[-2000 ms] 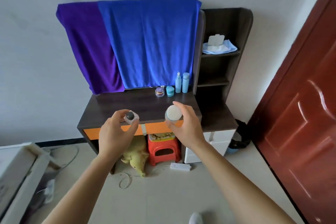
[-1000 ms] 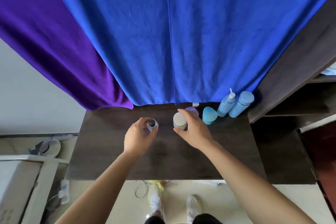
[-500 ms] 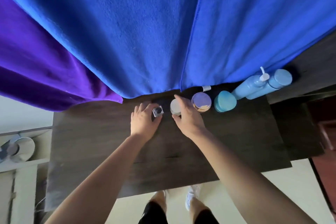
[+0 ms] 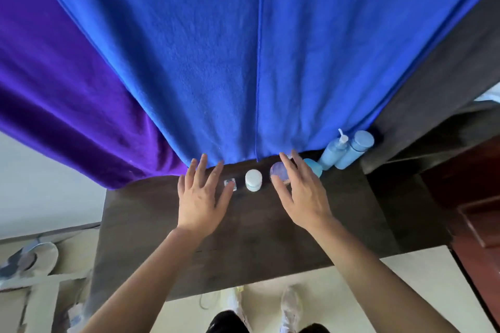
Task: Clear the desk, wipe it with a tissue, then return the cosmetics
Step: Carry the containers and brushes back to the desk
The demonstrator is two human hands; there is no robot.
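A row of cosmetics stands at the back of the dark wooden desk (image 4: pixel 243 238): a small clear square jar (image 4: pixel 230 184), a white-lidded jar (image 4: pixel 253 180), a round jar with a shiny lid (image 4: pixel 278 172), a teal jar (image 4: pixel 313 166), a light blue pump bottle (image 4: pixel 333 153) and a light blue capped bottle (image 4: pixel 355 149). My left hand (image 4: pixel 201 197) hovers with fingers spread just left of the square jar, holding nothing. My right hand (image 4: pixel 303 192) is spread over the shiny-lidded jar and partly hides it and the teal jar.
A blue towel (image 4: pixel 257 57) and a purple towel (image 4: pixel 62 94) hang down to the desk's back edge. A dark shelf unit (image 4: pixel 443 94) rises on the right, a red-brown door (image 4: pixel 476 197) beyond it. My shoes (image 4: pixel 289 308) show below the front edge.
Both hands have let go of the square jar and the white-lidded jar, which now stand on the desk. The fingers have opened and drawn slightly back.
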